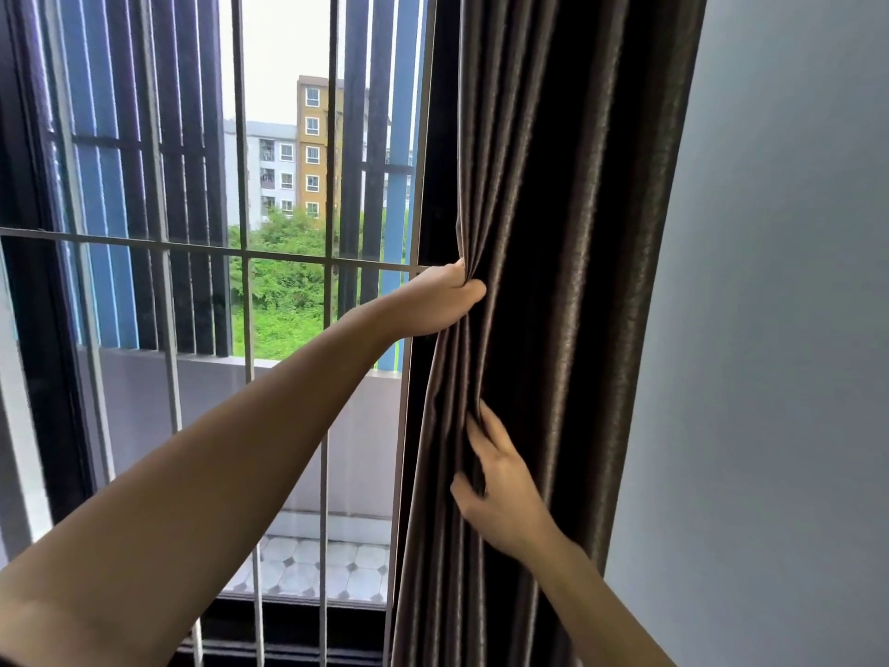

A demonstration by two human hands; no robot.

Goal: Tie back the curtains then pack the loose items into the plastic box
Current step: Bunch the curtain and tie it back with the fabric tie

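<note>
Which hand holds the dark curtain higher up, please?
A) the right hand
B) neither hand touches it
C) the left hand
C: the left hand grips the curtain at its edge beside the window bars, above the right hand, which holds the folds lower down.

No lettering, label or number is legible on the curtain (pixel 553 233), window grille (pixel 250 255) or distant apartment blocks (pixel 312 151).

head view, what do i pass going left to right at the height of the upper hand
dark window frame → metal window bars → left hand → curtain that it grips → grey wall
</note>
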